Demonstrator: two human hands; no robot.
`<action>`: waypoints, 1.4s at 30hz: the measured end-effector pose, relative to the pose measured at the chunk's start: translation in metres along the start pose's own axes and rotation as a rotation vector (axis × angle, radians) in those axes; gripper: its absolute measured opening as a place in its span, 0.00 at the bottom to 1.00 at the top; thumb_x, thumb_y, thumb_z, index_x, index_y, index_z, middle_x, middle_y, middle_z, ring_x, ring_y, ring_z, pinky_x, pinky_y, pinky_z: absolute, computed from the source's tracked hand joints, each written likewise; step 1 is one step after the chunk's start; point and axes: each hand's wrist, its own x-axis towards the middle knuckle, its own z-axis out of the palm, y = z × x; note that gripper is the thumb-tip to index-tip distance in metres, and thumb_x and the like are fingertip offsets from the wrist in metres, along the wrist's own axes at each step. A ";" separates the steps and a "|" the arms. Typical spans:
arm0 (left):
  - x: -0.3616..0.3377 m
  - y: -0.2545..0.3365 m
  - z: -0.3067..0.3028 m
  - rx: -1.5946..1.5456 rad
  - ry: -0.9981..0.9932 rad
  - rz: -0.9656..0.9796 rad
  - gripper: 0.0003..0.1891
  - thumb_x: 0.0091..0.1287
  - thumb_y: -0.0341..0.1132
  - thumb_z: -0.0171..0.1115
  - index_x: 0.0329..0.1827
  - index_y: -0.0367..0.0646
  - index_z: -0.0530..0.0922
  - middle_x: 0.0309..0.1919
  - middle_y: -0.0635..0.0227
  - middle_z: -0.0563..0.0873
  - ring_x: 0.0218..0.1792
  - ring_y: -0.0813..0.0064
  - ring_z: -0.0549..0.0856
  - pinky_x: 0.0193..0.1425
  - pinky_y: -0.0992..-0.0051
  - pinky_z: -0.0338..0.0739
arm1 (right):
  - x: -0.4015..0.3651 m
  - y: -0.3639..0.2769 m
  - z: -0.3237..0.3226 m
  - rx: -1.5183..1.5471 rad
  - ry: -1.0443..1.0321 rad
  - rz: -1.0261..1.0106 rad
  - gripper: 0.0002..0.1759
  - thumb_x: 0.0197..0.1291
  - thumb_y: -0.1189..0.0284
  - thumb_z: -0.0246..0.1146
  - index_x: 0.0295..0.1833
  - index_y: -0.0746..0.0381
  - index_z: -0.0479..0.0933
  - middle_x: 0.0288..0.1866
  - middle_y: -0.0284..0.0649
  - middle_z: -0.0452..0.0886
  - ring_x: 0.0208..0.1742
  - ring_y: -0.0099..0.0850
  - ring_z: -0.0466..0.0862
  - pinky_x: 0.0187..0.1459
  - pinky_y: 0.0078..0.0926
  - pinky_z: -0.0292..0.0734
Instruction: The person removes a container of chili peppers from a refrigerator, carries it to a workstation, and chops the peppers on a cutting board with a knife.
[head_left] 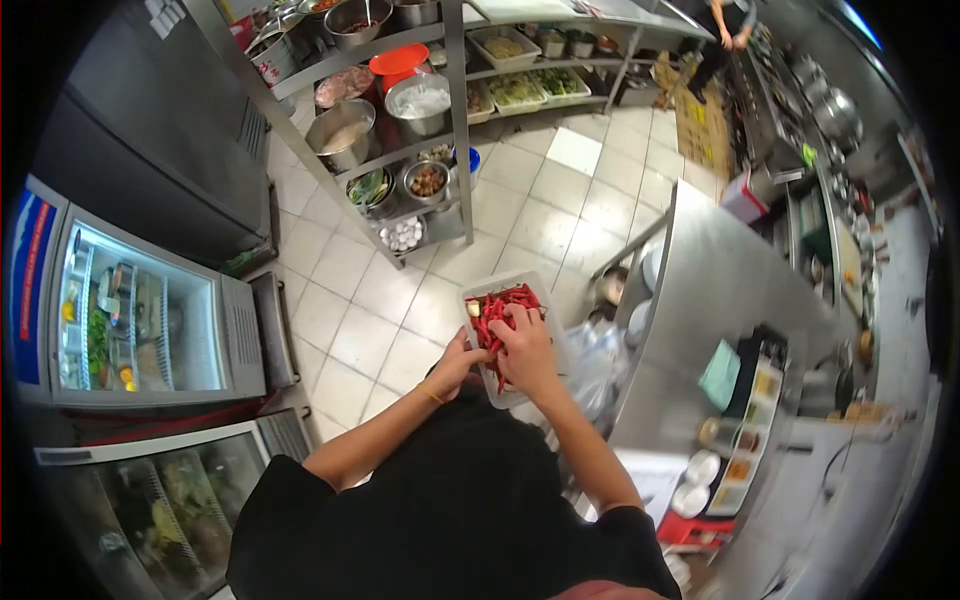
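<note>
A clear plastic tub (554,345) of red chili peppers (518,296) is in front of my body. A small pale piece sits among the peppers near the tub's left side. My left hand (456,364), with a yellow band at the wrist, grips the tub's left rim, its thumb reaching over the edge. Inside the tub, my right hand (524,348) lies on the peppers with its fingers curled into them. Those fingertips are partly hidden, and both hands cover the tub's near part.
A metal shelf rack (458,130) with bowls of food stands ahead. To the right is a steel counter (680,330) with a condiment tray (755,420) and a green cloth (720,375). A lit glass-door fridge (190,340) is at left. Another person (735,30) stands far right.
</note>
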 end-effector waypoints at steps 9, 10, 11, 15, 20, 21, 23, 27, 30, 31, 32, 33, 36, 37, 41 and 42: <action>0.194 0.114 -0.004 -0.024 -0.047 0.206 0.28 0.60 0.39 0.64 0.64 0.46 0.67 0.44 0.69 0.81 0.43 0.75 0.82 0.40 0.70 0.80 | 0.185 0.143 -0.027 0.062 0.013 -0.058 0.19 0.40 0.82 0.63 0.43 0.60 0.78 0.50 0.45 0.73 0.51 0.46 0.73 0.50 0.41 0.74; 0.220 0.129 -0.001 -0.030 -0.056 0.208 0.28 0.61 0.40 0.65 0.63 0.46 0.67 0.44 0.68 0.81 0.41 0.76 0.82 0.33 0.73 0.80 | 0.205 0.161 -0.034 0.091 0.019 0.002 0.19 0.41 0.83 0.63 0.43 0.60 0.78 0.50 0.45 0.73 0.51 0.47 0.74 0.50 0.41 0.75; 0.241 0.140 0.006 -0.040 -0.067 0.195 0.28 0.61 0.42 0.65 0.62 0.45 0.66 0.43 0.67 0.80 0.39 0.76 0.81 0.26 0.76 0.80 | 0.221 0.175 -0.042 0.081 0.012 0.008 0.19 0.41 0.83 0.63 0.43 0.60 0.78 0.50 0.45 0.73 0.51 0.47 0.74 0.50 0.41 0.75; 0.335 0.214 0.029 -0.001 -0.149 0.141 0.28 0.61 0.42 0.64 0.63 0.45 0.66 0.42 0.67 0.80 0.39 0.75 0.81 0.23 0.75 0.80 | 0.298 0.229 -0.080 -0.013 0.070 0.074 0.21 0.42 0.84 0.64 0.47 0.61 0.78 0.54 0.46 0.74 0.52 0.48 0.75 0.52 0.41 0.76; 0.443 0.283 0.058 -0.040 -0.152 0.143 0.26 0.59 0.41 0.63 0.61 0.46 0.68 0.40 0.70 0.81 0.38 0.77 0.81 0.22 0.77 0.78 | 0.379 0.319 -0.106 0.081 0.074 0.180 0.22 0.48 0.82 0.66 0.52 0.60 0.80 0.65 0.46 0.72 0.65 0.46 0.73 0.61 0.38 0.72; 0.467 0.290 0.060 -0.052 -0.137 0.127 0.26 0.59 0.41 0.63 0.61 0.46 0.68 0.40 0.70 0.81 0.38 0.77 0.81 0.22 0.77 0.78 | 0.395 0.337 -0.110 0.158 0.072 0.183 0.22 0.48 0.82 0.66 0.53 0.60 0.79 0.67 0.47 0.71 0.66 0.47 0.72 0.63 0.38 0.71; 0.516 0.303 0.061 -0.078 -0.110 0.105 0.25 0.59 0.40 0.62 0.60 0.46 0.69 0.41 0.70 0.81 0.38 0.77 0.81 0.22 0.78 0.77 | 0.435 0.375 -0.113 0.163 0.017 0.153 0.23 0.49 0.81 0.66 0.54 0.61 0.78 0.66 0.44 0.72 0.68 0.49 0.70 0.63 0.39 0.70; 0.582 0.361 0.061 -0.184 0.003 0.129 0.21 0.62 0.36 0.59 0.59 0.43 0.72 0.43 0.68 0.82 0.37 0.75 0.85 0.31 0.70 0.85 | 0.531 0.436 -0.120 0.165 -0.046 -0.004 0.22 0.50 0.81 0.66 0.53 0.61 0.78 0.64 0.45 0.74 0.69 0.48 0.70 0.66 0.41 0.66; 0.640 0.425 0.020 -0.207 0.257 0.249 0.16 0.61 0.38 0.65 0.51 0.46 0.76 0.39 0.71 0.83 0.35 0.79 0.83 0.27 0.77 0.77 | 0.636 0.498 -0.118 0.420 0.011 -0.117 0.19 0.52 0.80 0.65 0.53 0.62 0.79 0.64 0.44 0.76 0.68 0.43 0.72 0.65 0.38 0.67; 0.646 0.449 0.011 -0.188 0.383 0.323 0.13 0.60 0.38 0.67 0.45 0.48 0.77 0.35 0.75 0.82 0.33 0.81 0.81 0.30 0.79 0.72 | 0.665 0.524 -0.122 0.345 0.061 -0.120 0.19 0.54 0.80 0.65 0.53 0.62 0.79 0.63 0.43 0.77 0.66 0.42 0.74 0.64 0.36 0.68; 0.663 0.457 -0.013 -0.120 0.575 0.270 0.09 0.61 0.37 0.66 0.42 0.48 0.78 0.32 0.77 0.82 0.31 0.83 0.79 0.33 0.79 0.72 | 0.689 0.544 -0.120 0.404 0.060 -0.051 0.17 0.57 0.78 0.64 0.54 0.63 0.79 0.61 0.44 0.78 0.64 0.40 0.76 0.63 0.33 0.68; 0.680 0.467 -0.034 -0.057 0.603 0.507 0.07 0.62 0.36 0.62 0.35 0.42 0.80 0.27 0.76 0.82 0.26 0.84 0.76 0.26 0.77 0.71 | 0.710 0.565 -0.119 0.453 0.059 0.017 0.16 0.60 0.76 0.63 0.55 0.63 0.78 0.59 0.44 0.80 0.62 0.38 0.78 0.62 0.31 0.69; 0.727 0.508 -0.116 0.363 0.881 0.595 0.14 0.61 0.38 0.59 0.27 0.34 0.80 0.16 0.67 0.78 0.22 0.83 0.74 0.27 0.71 0.69 | 0.734 0.675 -0.068 0.589 -0.151 0.327 0.19 0.65 0.66 0.60 0.58 0.63 0.77 0.54 0.46 0.83 0.56 0.33 0.80 0.59 0.29 0.71; 0.736 0.530 -0.136 0.486 0.906 0.564 0.16 0.61 0.41 0.58 0.28 0.32 0.79 0.18 0.56 0.79 0.22 0.72 0.78 0.29 0.66 0.71 | 0.732 0.707 -0.052 0.442 -0.245 0.378 0.19 0.64 0.66 0.61 0.57 0.64 0.78 0.52 0.52 0.83 0.55 0.37 0.82 0.57 0.31 0.73; 0.816 0.587 -0.217 0.763 1.071 0.531 0.18 0.60 0.43 0.58 0.30 0.33 0.81 0.24 0.46 0.81 0.28 0.52 0.82 0.37 0.58 0.74 | 0.645 0.835 0.021 0.172 -0.522 0.399 0.20 0.62 0.60 0.63 0.52 0.64 0.80 0.45 0.55 0.84 0.50 0.47 0.83 0.51 0.38 0.77; 0.830 0.601 -0.227 0.751 1.070 0.514 0.18 0.60 0.43 0.58 0.30 0.33 0.81 0.24 0.46 0.81 0.28 0.52 0.82 0.37 0.58 0.74 | 0.610 0.852 0.029 0.179 -0.577 0.529 0.21 0.64 0.59 0.61 0.52 0.64 0.80 0.43 0.54 0.84 0.48 0.43 0.85 0.50 0.35 0.78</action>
